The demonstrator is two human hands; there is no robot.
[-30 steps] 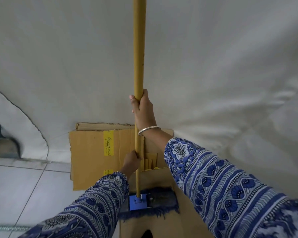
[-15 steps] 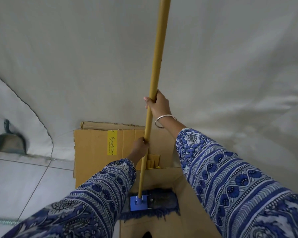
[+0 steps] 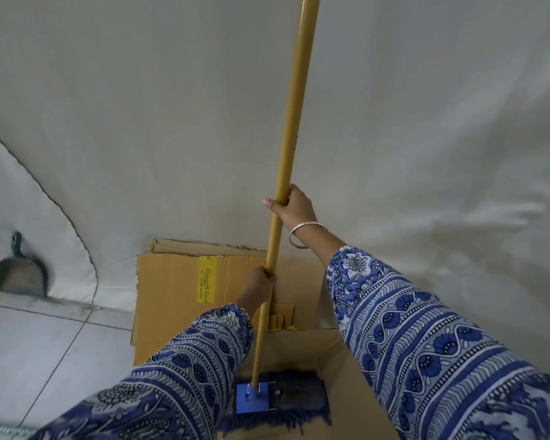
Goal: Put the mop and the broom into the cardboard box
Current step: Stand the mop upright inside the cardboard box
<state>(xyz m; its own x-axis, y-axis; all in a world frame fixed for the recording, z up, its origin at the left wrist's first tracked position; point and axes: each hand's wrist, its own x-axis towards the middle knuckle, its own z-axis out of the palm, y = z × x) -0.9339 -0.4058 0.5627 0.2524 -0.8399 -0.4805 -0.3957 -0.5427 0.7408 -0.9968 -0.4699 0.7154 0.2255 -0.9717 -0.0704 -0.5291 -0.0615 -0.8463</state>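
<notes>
The mop (image 3: 291, 128) has a long yellow handle and a blue flat head with a dark fringe; the head rests on the bottom of the open cardboard box (image 3: 172, 300). The handle leans up and to the right, out of the top of the view. My right hand (image 3: 294, 206) grips the handle high up, with a silver bangle on the wrist. My left hand (image 3: 259, 282) grips it lower, just above the box's back flap. No broom is in view.
A grey dustpan (image 3: 21, 274) leans against the white cloth-covered wall at the left. White floor tiles (image 3: 45, 350) lie to the left of the box. The box's back flap stands against the wall.
The top of the mop handle has tilted to the right while the head stayed in the box. Both hands moved right with it.
</notes>
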